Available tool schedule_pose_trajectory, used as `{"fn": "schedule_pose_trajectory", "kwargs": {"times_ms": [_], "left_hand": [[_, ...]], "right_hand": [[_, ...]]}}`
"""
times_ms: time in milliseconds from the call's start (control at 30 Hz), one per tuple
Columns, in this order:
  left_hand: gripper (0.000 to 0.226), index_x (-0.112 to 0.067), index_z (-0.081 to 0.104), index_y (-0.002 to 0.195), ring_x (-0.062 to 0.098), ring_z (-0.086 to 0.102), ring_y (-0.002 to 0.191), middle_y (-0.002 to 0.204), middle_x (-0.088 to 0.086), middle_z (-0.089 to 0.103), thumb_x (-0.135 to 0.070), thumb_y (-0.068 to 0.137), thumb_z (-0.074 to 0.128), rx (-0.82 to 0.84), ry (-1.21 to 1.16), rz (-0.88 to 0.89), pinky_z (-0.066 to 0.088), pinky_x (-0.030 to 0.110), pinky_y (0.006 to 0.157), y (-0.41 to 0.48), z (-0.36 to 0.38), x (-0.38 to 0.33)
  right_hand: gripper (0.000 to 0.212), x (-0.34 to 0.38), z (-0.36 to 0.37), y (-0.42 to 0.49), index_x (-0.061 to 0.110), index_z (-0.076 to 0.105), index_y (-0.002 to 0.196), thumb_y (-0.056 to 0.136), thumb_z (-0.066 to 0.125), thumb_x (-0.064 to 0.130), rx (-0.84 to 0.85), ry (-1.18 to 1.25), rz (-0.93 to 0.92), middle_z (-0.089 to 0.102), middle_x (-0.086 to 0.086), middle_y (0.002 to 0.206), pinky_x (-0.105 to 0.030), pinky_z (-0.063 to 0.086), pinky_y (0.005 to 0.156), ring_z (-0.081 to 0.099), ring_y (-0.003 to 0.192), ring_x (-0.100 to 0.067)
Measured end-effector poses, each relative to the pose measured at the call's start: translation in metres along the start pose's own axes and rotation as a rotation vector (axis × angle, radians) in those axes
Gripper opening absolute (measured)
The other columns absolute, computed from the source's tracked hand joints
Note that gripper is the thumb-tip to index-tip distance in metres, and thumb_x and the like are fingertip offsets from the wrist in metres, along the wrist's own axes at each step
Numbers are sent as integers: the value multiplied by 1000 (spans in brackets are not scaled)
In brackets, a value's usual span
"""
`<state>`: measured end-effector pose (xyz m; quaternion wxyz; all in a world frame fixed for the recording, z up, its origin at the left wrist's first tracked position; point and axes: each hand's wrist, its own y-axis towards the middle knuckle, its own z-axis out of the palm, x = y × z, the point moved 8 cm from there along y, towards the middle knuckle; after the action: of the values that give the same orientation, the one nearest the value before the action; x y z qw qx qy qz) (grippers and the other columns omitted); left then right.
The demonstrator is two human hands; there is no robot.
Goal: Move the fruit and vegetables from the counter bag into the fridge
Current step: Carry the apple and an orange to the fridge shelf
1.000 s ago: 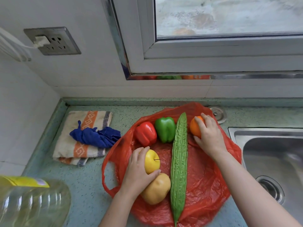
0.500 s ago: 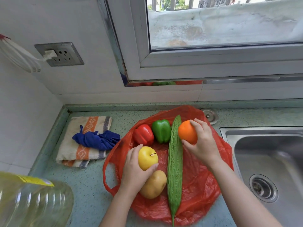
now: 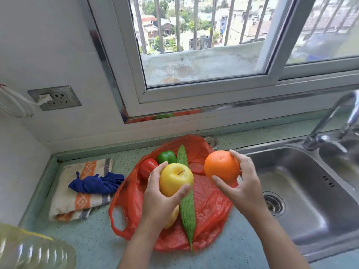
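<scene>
A red plastic bag (image 3: pixel 209 206) lies spread flat on the green counter. My left hand (image 3: pixel 157 199) grips a yellow apple (image 3: pixel 175 179), lifted above the bag. My right hand (image 3: pixel 242 183) holds an orange (image 3: pixel 221 166) in the air over the bag's right side. On the bag remain a red pepper (image 3: pixel 146 167), a green pepper (image 3: pixel 166 156), a long bitter gourd (image 3: pixel 187 202) and a yellowish potato (image 3: pixel 172 218), mostly hidden under my left wrist. No fridge is in view.
A striped towel (image 3: pixel 77 200) with a blue cloth (image 3: pixel 95 183) lies left of the bag. A clear oil bottle (image 3: pixel 29 251) stands at the bottom left. The steel sink (image 3: pixel 310 191) and its tap (image 3: pixel 330 121) are on the right. A window is behind the counter.
Both hands have lifted their fruit off the bag: the apple and the orange rose toward the camera. The view tilted up, showing the window and the tap.
</scene>
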<state>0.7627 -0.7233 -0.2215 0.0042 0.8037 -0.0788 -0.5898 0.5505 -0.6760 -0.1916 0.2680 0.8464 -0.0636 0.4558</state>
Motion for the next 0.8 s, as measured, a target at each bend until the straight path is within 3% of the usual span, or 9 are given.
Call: {"fn": "schedule_pose_trajectory", "kwargs": {"times_ms": [100,267,433,500,667,800], "left_hand": [[71,-48,44,112,0,55,100,118,-17,49,-60,47,73,86,-92,23,43,4,74,-11,13,-15],[76,-45,47,115,2,58,99,119,-14,54,-60,46,74,272,-197,40,50,25,86,-37,49,-26],[68,-44,49,110,-9,57,88,111,-20,54,-52,48,75,460,-267,85,45,6,71,-71,96,-50],[65,-40,49,110,-8,57,86,109,-18,54,-44,52,78,541,-289,106,45,7,69,-86,119,-63],[65,-41,51,108,-2,60,83,106,-12,56,-48,48,77,743,-324,149,50,16,67,-139,179,-97],[65,-40,52,107,1,61,84,104,-15,57,-51,46,74,883,-337,196,52,21,72,-194,229,-129]], "right_hand": [[66,9,-33,-24,34,41,121,63,72,35,-87,12,55,39,22,118,-2,35,81,43,104,14],[63,12,-74,-76,49,40,114,61,73,41,-190,-9,168,43,22,120,-16,44,81,51,104,2],[64,16,-126,-130,51,39,113,55,64,60,-330,-100,255,39,32,119,-1,38,75,46,104,12],[65,17,-152,-151,49,40,115,56,64,59,-400,-125,276,39,30,120,-2,39,77,46,105,12],[64,20,-222,-214,47,43,116,57,66,57,-622,-194,321,45,27,120,-18,42,83,51,104,0],[61,27,-280,-270,48,43,115,58,65,55,-787,-234,327,45,27,122,-10,41,83,52,106,-3]]}}
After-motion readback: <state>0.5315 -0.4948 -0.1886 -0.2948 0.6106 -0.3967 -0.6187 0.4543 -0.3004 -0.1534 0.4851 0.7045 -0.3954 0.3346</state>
